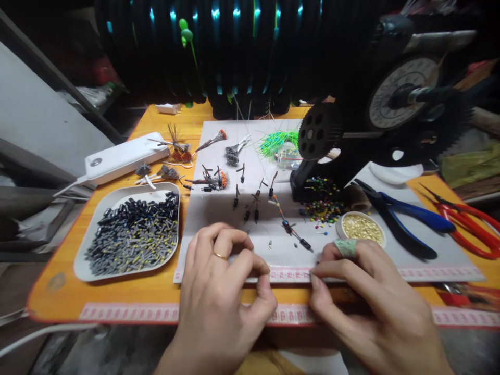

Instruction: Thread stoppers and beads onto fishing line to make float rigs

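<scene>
Beaded strand [287, 226] lies ahead, long axis slanting down toward right hand [385, 302], nearer than left hand [219, 291]. Thumb-index tips together on each; can't tell what's pinched.

Moderately bright around the left hand [226, 291] and right hand [375, 302], palest on the white board [209, 213] just beyond both. Sinks to near black farther off, across the ridged roller [234, 62], pricked there with blue-white glints. Hard to trace to one source. Shaded softly on the board just past the left hand; darker again on the near side of both, below the table [58, 260]. Faintly shiny on the power bank [125, 157], beyond and left of the left hand. Slightly smeared along the fingers and over the small dark pieces [287, 226] beyond; soft in the printed tape [291, 274] between the hands. Stretched toward the outer edges, murky and blurred far right of the right hand.
</scene>
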